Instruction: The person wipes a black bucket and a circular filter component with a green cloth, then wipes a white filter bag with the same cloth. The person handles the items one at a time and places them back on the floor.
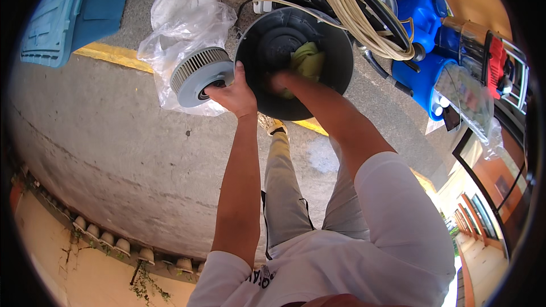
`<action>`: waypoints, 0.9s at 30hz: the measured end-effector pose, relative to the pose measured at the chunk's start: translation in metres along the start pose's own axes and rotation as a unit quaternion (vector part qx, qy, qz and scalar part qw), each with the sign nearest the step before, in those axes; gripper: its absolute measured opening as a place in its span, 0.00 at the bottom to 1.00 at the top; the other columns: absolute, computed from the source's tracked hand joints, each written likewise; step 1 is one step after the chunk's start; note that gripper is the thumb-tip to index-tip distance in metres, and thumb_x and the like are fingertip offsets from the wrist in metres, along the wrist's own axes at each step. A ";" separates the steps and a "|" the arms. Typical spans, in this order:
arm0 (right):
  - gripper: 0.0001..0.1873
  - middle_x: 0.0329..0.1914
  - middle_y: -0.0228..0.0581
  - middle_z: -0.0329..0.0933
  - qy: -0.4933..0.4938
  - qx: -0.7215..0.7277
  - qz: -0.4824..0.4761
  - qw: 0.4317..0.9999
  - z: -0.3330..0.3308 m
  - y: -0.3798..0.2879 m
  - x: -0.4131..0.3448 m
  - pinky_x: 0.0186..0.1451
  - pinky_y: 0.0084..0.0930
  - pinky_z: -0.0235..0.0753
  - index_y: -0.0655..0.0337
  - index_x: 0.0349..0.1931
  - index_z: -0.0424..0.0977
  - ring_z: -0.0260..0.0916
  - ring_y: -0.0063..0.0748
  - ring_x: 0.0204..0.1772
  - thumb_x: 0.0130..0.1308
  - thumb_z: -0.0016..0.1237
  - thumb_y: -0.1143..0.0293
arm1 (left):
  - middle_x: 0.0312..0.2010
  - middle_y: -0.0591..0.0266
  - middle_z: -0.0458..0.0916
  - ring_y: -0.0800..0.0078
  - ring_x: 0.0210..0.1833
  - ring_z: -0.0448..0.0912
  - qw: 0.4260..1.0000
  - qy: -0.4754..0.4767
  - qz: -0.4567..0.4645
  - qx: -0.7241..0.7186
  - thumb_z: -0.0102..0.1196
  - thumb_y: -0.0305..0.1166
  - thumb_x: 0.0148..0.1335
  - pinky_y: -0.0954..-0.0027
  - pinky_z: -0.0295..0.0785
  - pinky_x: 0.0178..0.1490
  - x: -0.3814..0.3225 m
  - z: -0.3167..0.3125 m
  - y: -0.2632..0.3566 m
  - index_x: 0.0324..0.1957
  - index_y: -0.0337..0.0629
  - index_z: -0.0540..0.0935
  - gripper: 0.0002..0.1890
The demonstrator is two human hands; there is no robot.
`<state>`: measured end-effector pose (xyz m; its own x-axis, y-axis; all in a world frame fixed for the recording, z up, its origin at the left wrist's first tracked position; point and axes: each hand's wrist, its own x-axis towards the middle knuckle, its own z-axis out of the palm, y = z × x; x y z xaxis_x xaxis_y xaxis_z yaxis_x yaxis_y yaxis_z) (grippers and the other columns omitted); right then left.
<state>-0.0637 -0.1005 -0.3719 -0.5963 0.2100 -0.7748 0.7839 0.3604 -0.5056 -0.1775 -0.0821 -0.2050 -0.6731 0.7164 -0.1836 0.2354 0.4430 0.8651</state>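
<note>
My left hand has its thumb and fingers about the rim of a black round tub and the grey hub of a pleated cartridge filter. The filter leans at the tub's left side, over a clear plastic bag. Inside the tub is my right hand, blurred, beside a crumpled yellow-green cloth. The fingers of that hand are hard to make out, and whether they hold the cloth does not show.
A coiled beige cable and black hose lie beyond the tub. To the right are a blue jerrycan, a blue drum and a red-and-black machine. A blue-green plastic bin lies upper left. Yellow paint lines the concrete floor.
</note>
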 end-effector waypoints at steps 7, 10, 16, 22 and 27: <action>0.24 0.58 0.38 0.64 -0.019 -0.053 0.193 0.980 -0.054 -0.056 -0.091 0.57 0.33 0.63 0.48 0.55 0.63 0.63 0.36 0.58 0.62 0.25 0.52 | 0.38 0.43 0.66 0.52 0.43 0.68 0.999 0.027 -0.027 0.030 0.69 0.39 0.38 0.57 0.63 0.49 0.004 -0.005 0.003 0.37 0.25 0.62 0.34; 0.24 0.59 0.37 0.63 0.024 -0.038 0.212 0.976 -0.051 -0.054 -0.090 0.58 0.32 0.62 0.47 0.57 0.61 0.62 0.35 0.60 0.62 0.24 0.53 | 0.37 0.43 0.66 0.52 0.43 0.67 0.999 0.029 -0.031 0.030 0.69 0.39 0.38 0.57 0.63 0.49 0.003 -0.005 0.005 0.37 0.25 0.62 0.34; 0.24 0.60 0.38 0.62 0.111 -0.030 0.238 0.965 -0.020 -0.032 -0.046 0.62 0.34 0.56 0.49 0.57 0.61 0.58 0.37 0.62 0.62 0.26 0.55 | 0.37 0.44 0.66 0.53 0.43 0.67 0.999 0.015 -0.025 0.023 0.69 0.39 0.38 0.57 0.63 0.49 -0.001 -0.002 0.007 0.37 0.26 0.63 0.34; 0.26 0.64 0.40 0.55 -0.053 0.042 0.113 0.991 -0.075 -0.037 -0.081 0.66 0.34 0.52 0.53 0.57 0.61 0.53 0.39 0.65 0.59 0.36 0.56 | 0.37 0.44 0.66 0.53 0.42 0.68 0.999 0.032 -0.012 0.003 0.69 0.39 0.38 0.58 0.63 0.48 0.005 -0.004 0.000 0.37 0.26 0.63 0.33; 0.20 0.54 0.43 0.67 0.024 0.080 0.052 0.995 -0.077 -0.041 -0.053 0.57 0.35 0.62 0.60 0.48 0.69 0.65 0.42 0.54 0.60 0.36 0.59 | 0.38 0.43 0.67 0.54 0.43 0.68 0.998 0.032 -0.024 0.044 0.69 0.38 0.39 0.59 0.63 0.50 0.004 -0.005 0.005 0.37 0.25 0.62 0.33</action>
<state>-0.0773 -0.0561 -0.2804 -0.5156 0.2826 -0.8089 0.8567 0.1854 -0.4814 -0.1825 -0.0801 -0.1991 -0.7281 0.6585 -0.1902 0.2614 0.5232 0.8111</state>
